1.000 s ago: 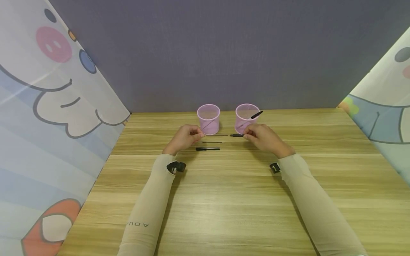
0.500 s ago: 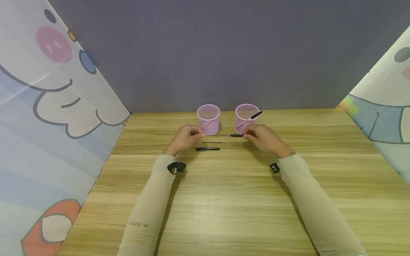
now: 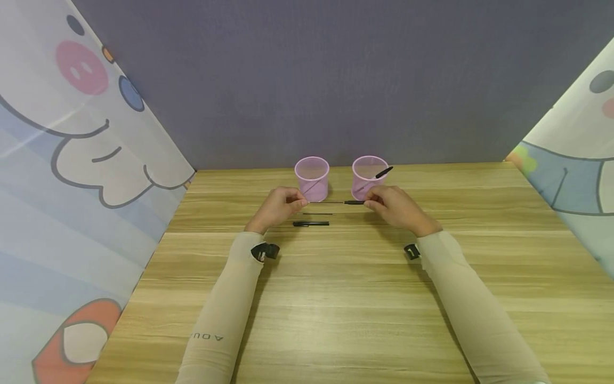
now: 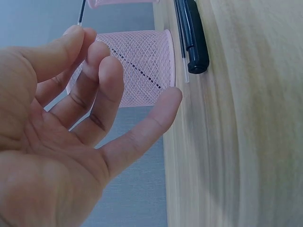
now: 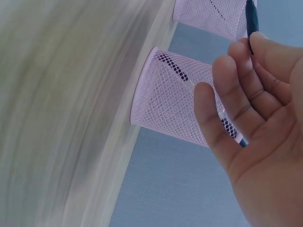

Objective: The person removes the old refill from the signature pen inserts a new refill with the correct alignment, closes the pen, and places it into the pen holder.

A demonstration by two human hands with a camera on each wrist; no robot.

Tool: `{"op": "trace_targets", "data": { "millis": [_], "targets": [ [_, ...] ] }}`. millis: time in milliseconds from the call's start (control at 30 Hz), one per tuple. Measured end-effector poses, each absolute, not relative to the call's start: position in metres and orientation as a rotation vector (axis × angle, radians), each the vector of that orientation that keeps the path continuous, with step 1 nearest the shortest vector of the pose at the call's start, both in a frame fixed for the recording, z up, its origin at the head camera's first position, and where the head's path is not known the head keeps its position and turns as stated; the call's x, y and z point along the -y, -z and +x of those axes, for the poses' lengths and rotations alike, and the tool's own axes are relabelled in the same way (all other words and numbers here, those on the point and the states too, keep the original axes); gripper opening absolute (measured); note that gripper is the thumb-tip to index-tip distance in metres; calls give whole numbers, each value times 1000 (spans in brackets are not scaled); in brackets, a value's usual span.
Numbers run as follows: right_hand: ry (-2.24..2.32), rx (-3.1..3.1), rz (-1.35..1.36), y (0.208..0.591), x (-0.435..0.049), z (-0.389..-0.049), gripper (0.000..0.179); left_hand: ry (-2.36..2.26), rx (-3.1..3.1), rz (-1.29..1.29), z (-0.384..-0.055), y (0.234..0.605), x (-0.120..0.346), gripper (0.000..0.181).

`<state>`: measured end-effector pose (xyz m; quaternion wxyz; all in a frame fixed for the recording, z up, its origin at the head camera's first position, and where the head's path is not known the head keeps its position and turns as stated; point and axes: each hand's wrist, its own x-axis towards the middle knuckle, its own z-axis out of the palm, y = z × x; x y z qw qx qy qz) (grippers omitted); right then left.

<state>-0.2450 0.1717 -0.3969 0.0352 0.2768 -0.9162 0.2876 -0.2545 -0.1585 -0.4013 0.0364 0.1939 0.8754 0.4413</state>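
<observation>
My left hand point(image 3: 278, 207) pinches a thin dark pen refill point(image 3: 328, 202) between thumb and fingertips, held level and pointing right. Between the thumb and fingertips of my right hand point(image 3: 397, 208) is a slim black pen piece point(image 3: 353, 202). The refill's right end is at the left end of that piece. In the right wrist view the black pen piece point(image 5: 252, 21) tapers toward the thumb. Below the hands, a second refill point(image 3: 318, 214) and a black pen part with a clip point(image 3: 310, 224) lie parallel on the table.
Two pink mesh cups stand behind the hands near the dark wall point(image 3: 297, 80). The left cup point(image 3: 314, 189) holds a thin refill leaning inside; from the right cup point(image 3: 361, 186) a black-ended pen point(image 3: 384, 172) sticks out. The wooden table point(image 3: 326, 309) stretches toward the front.
The refill in the left hand has shifted slightly right, and the small gap between its end and the black pen piece has closed. The right hand hardly moves.
</observation>
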Motion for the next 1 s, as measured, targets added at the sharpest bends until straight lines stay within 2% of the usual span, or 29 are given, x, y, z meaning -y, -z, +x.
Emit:
{"op": "trace_targets", "data": {
  "millis": [1000],
  "targets": [
    [-874,2823,858,399,-171,-246,10,-1349,-2711,605,-254,401,152,20]
  ]
}}
